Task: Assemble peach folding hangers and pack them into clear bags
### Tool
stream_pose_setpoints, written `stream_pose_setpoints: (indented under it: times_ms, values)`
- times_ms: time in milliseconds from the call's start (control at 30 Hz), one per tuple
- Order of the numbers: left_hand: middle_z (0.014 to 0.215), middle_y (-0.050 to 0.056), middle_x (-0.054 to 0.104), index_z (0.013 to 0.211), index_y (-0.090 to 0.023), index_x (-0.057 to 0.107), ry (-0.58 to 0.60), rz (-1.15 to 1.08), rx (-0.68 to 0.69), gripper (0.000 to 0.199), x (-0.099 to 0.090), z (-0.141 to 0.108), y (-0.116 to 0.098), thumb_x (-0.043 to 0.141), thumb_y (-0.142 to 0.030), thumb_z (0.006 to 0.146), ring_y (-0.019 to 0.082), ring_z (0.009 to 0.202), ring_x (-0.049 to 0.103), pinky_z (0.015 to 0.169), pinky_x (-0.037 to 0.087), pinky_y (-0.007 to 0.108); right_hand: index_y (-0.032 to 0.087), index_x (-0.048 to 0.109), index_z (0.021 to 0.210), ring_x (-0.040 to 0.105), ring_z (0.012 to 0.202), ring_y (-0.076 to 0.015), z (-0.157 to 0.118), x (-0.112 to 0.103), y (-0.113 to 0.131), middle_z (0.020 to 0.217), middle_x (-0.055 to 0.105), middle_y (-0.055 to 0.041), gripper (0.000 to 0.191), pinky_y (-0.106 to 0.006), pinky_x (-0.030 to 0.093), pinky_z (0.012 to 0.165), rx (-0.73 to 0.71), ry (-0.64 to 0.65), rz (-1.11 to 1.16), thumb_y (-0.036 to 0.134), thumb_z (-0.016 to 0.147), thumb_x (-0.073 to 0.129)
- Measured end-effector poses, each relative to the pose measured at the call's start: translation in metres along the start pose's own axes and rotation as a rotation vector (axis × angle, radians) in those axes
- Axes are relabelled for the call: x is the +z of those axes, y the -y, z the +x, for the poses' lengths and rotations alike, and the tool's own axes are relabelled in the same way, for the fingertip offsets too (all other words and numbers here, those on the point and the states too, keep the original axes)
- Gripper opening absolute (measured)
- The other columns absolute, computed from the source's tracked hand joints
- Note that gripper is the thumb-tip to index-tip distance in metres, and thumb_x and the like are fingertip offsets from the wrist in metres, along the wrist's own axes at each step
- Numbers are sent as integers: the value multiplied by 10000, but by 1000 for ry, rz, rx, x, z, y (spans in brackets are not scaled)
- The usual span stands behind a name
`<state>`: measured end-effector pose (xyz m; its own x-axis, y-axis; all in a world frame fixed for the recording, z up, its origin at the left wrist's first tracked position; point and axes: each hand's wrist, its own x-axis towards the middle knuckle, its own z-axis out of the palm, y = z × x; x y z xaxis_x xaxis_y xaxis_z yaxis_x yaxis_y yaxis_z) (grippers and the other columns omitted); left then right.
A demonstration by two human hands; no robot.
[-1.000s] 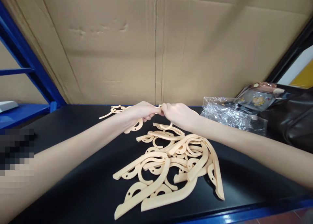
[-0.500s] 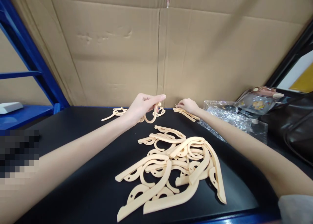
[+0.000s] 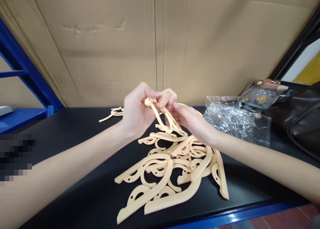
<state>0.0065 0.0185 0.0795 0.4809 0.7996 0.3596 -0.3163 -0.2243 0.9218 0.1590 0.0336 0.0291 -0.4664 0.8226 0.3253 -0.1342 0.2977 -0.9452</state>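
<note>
My left hand (image 3: 141, 110) is closed round a cream plastic hook piece (image 3: 160, 117), whose knobbed end shows by the thumb. Touching it from the right, my right hand (image 3: 190, 119) has its fingers closed on thin cream strips (image 3: 172, 118) that slant down between the two hands. Some fingertips are hidden where the hands meet. Below them a heap of cream curved hanger pieces (image 3: 160, 189) lies on the black tabletop. A few more cream pieces (image 3: 112, 113) lie at the back left, behind my left wrist.
Crinkled clear plastic bags (image 3: 230, 122) lie at the back right, beside a clear pouch with a brown top (image 3: 262, 95) and a dark leather-like bag (image 3: 302, 122). A cardboard wall (image 3: 112, 55) stands behind the black table (image 3: 70, 135). Blue shelving (image 3: 30, 68) is on the left.
My right hand has left the flat strips at the back right and come to my left hand, with strips in its fingers. The view has shifted slightly, showing floor at the lower right.
</note>
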Motion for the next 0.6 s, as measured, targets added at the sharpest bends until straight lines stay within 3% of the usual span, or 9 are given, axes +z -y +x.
stream_pose_setpoints:
  times_ms: [100, 200, 267, 333, 433, 600]
  values:
    - [742, 68, 483, 507, -180, 361, -99, 23, 43, 353, -9, 1, 3, 420, -298, 835, 209, 843, 529, 810, 461, 321, 174, 604, 796, 452, 551, -84, -8, -5, 10, 613, 461, 47, 252, -234, 418, 563, -38, -48, -124, 388, 912, 537]
    - [922, 81, 592, 760, -144, 604, -137, -11, -28, 287, -17, -2, 13, 380, -250, 905, 213, 935, 557, 906, 443, 350, 163, 618, 867, 383, 512, -75, -10, -14, 12, 593, 404, 58, 259, -224, 351, 495, -124, -191, -323, 380, 936, 497]
    - [992, 92, 608, 942, -139, 630, -94, -10, -127, 294, -21, -6, 20, 404, -327, 953, 215, 911, 570, 880, 459, 374, 169, 624, 951, 408, 552, -81, -10, -21, 7, 645, 455, 44, 260, -228, 360, 518, -187, -301, -483, 386, 946, 480]
    - [950, 79, 606, 937, -145, 623, -78, 78, -181, 279, -23, -12, 24, 481, -385, 949, 199, 880, 566, 845, 463, 346, 179, 614, 987, 466, 614, -96, -10, -28, 2, 700, 516, 25, 266, -242, 394, 579, -235, -345, -655, 387, 961, 450]
    - [785, 31, 549, 757, -140, 593, -157, 267, -197, 300, -25, -20, 27, 507, -351, 954, 147, 813, 528, 818, 440, 269, 178, 555, 1073, 541, 679, -119, -10, -37, -3, 824, 607, -10, 255, -274, 422, 649, -256, -325, -867, 342, 986, 381]
    - [583, -48, 336, 799, -145, 603, -244, 495, -263, 308, -24, -18, 29, 434, -325, 984, 87, 557, 340, 554, 334, 181, 201, 473, 1215, 609, 694, -174, -7, -33, 5, 876, 666, -27, 317, -288, 366, 596, -232, -202, -1337, 394, 998, 346]
